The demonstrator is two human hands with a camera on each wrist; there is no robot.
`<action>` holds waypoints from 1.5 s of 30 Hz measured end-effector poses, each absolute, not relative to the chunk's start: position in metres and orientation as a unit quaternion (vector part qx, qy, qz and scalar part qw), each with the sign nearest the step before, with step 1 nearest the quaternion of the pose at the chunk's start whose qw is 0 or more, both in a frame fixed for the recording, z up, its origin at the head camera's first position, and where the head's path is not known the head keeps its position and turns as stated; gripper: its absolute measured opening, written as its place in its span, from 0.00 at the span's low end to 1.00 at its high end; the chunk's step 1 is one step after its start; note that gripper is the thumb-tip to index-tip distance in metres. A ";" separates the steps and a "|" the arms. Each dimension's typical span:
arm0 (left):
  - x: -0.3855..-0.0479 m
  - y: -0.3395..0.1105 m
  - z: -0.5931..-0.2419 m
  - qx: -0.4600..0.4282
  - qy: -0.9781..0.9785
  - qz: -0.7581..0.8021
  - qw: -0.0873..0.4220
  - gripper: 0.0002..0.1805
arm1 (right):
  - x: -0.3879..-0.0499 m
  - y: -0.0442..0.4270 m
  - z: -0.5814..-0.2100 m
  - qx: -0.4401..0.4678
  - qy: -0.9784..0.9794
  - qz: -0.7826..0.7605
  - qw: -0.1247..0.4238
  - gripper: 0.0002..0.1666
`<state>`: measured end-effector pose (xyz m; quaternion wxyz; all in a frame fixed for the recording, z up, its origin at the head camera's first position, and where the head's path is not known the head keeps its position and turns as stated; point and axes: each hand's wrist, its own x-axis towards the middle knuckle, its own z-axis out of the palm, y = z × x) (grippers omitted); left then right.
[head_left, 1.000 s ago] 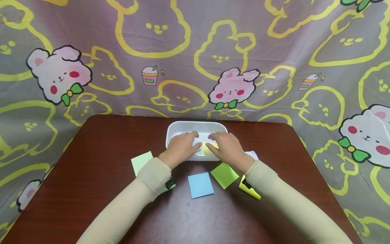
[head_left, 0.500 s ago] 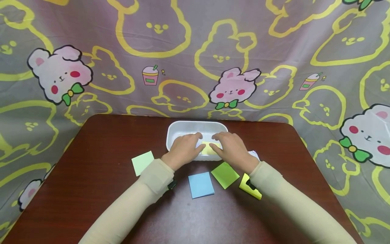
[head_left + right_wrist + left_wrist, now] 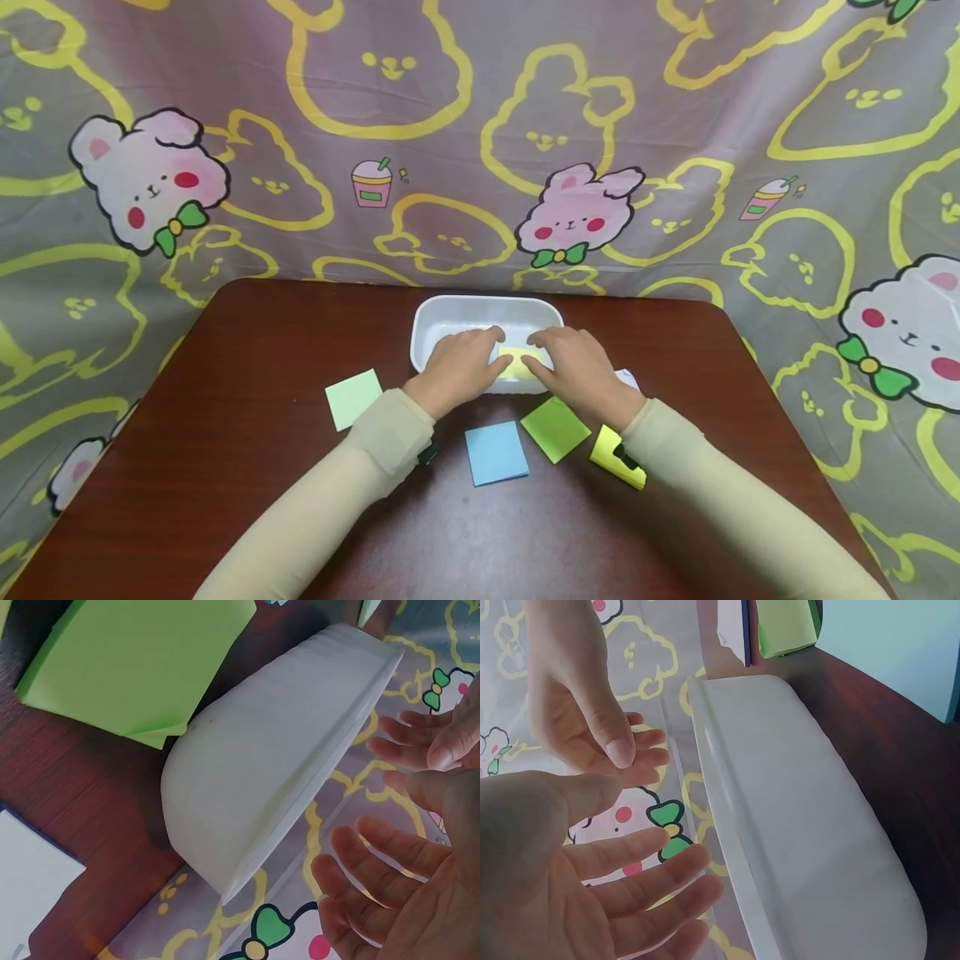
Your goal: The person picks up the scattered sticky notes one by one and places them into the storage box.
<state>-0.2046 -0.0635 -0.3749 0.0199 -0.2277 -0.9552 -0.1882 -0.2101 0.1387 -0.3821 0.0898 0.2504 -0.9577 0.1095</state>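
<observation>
A white plastic tub [image 3: 487,308] stands at the back middle of the table. My left hand [image 3: 459,367] hovers over its near left side, fingers spread and slightly bent, holding nothing. Facing it, my right hand [image 3: 581,367] is above the near right side, its fingers relaxed too. Between the two thumbs a yellow sticky note pad [image 3: 517,364] lies inside the tub. Both wrist views show bare palms beyond the tub's outer wall [image 3: 802,810]. What else lies on the tub's floor is partly hidden by the hands.
On the dark wooden table [image 3: 480,542] lie a blue sticky note pad [image 3: 497,452], a green one [image 3: 555,429], a pale green one [image 3: 354,398] and a bright yellow one [image 3: 615,467]. A white pad [image 3: 627,379] is partly behind the right wrist. A patterned curtain [image 3: 450,125] hangs behind.
Both hands have shifted slightly to the right above the tub, the left one more, bringing it a little nearer the right hand. The pads on the table have stayed in place.
</observation>
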 end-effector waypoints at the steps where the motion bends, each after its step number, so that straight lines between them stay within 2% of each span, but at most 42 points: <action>1: -0.204 -0.064 -0.375 -0.227 -0.955 -0.188 0.020 0.20 | -0.209 0.140 -0.382 0.249 -0.958 0.108 0.089 0.21; 24: -0.200 -0.049 -0.372 -0.248 -0.949 -0.192 0.022 0.21 | -0.204 0.169 -0.381 0.239 -0.957 0.110 0.118 0.18; 45: -0.195 -0.035 -0.379 -0.269 -0.947 -0.176 0.011 0.22 | -0.200 0.199 -0.393 0.204 -0.964 0.131 0.105 0.18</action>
